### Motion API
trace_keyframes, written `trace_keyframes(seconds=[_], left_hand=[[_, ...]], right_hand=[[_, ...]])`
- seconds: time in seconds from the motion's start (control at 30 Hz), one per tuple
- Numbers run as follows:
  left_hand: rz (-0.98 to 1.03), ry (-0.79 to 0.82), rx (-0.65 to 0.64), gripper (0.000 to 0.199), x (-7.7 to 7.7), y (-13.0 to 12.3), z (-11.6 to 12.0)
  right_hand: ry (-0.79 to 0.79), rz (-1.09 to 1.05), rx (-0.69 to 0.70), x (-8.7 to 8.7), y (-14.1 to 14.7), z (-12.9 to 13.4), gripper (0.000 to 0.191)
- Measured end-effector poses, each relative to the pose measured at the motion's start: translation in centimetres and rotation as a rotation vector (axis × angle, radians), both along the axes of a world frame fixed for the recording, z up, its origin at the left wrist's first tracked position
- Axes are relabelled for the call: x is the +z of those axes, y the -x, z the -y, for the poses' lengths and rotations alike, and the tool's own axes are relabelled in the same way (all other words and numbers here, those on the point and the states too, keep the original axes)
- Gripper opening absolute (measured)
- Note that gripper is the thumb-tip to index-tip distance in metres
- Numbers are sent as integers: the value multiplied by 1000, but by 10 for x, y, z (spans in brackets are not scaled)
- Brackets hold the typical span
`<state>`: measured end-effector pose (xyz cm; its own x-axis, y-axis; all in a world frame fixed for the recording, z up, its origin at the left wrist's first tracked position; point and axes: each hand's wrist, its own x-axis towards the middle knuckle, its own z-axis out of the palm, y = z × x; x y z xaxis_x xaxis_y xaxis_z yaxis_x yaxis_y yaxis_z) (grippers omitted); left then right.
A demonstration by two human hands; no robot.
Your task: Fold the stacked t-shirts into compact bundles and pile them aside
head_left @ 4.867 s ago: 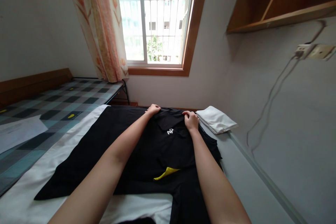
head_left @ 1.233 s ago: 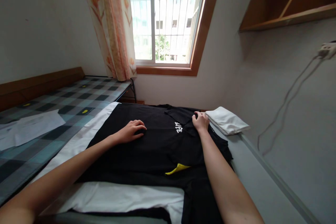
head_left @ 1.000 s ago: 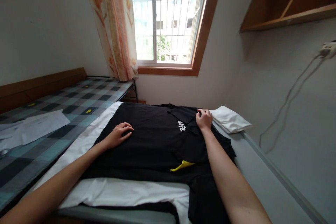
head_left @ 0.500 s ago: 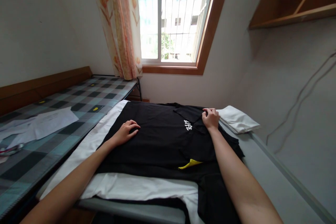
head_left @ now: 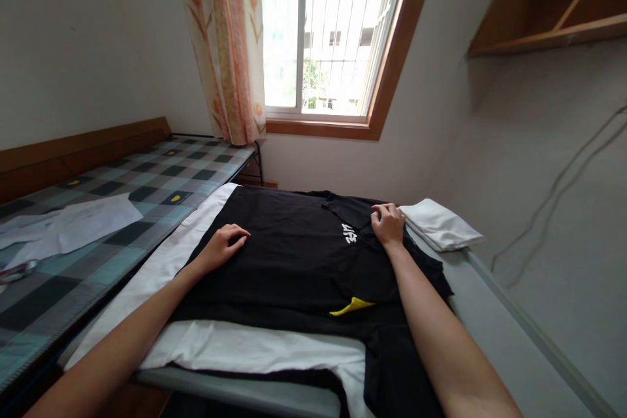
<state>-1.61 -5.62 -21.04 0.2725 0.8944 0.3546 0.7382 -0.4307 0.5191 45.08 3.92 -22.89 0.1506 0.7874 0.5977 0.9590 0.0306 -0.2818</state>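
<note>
A black T-shirt [head_left: 294,261] with white lettering lies spread over a white cloth [head_left: 235,343] on a grey board. A bit of yellow [head_left: 353,305] shows near its lower side. My left hand [head_left: 221,249] rests palm down on the shirt's left part, fingers loosely bent and apart, holding nothing. Near the lettering, my right hand [head_left: 389,225] lies on the shirt's right part with its fingers bent and slightly spread. The undersides of the right fingers are hidden, and no fabric shows pinched in them.
A folded white cloth [head_left: 441,225] lies beyond my right hand on the grey board [head_left: 494,313]. Left stands a bed with a checkered cover [head_left: 161,215] and papers [head_left: 83,225] on it. A window with a curtain [head_left: 230,46] is ahead; a wooden shelf [head_left: 548,39] hangs upper right.
My left hand has slid a little to the left over the black T-shirt. My right hand has shifted slightly left. The shirt lies nearly as before, and the view has tilted a little.
</note>
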Motion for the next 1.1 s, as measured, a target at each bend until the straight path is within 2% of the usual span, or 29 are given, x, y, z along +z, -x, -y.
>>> trace_keyframes(seconds=[0.37, 0.5, 0.57, 0.6, 0.73, 0.8, 0.87, 0.93, 1.1], left_hand=[[-17, 48, -32, 31, 1, -1, 0], [-19, 94, -29, 34, 4, 0, 1], [-25, 113, -26, 34, 5, 2, 2], [-28, 119, -31, 34, 6, 3, 2], [-38, 131, -85, 34, 6, 7, 1], [-73, 113, -92, 32, 8, 8, 4], [-122, 135, -90, 31, 13, 11, 10], [-152, 234, -100, 33, 19, 19, 19], [-177, 493, -147, 36, 34, 56, 46]], right_hand=[[47, -29, -13, 5, 6, 6, 35], [62, -60, 28, 27, 15, 10, 33], [148, -120, 137, 44, 19, 14, 29], [229, -163, 235, 52, 21, 18, 27], [615, -249, 676, 72, 20, 48, 29], [756, -237, 781, 72, 14, 71, 34], [886, -205, 802, 69, 5, 97, 36], [952, -159, 801, 64, -6, 121, 34], [812, -59, 798, 57, -34, 160, 33]])
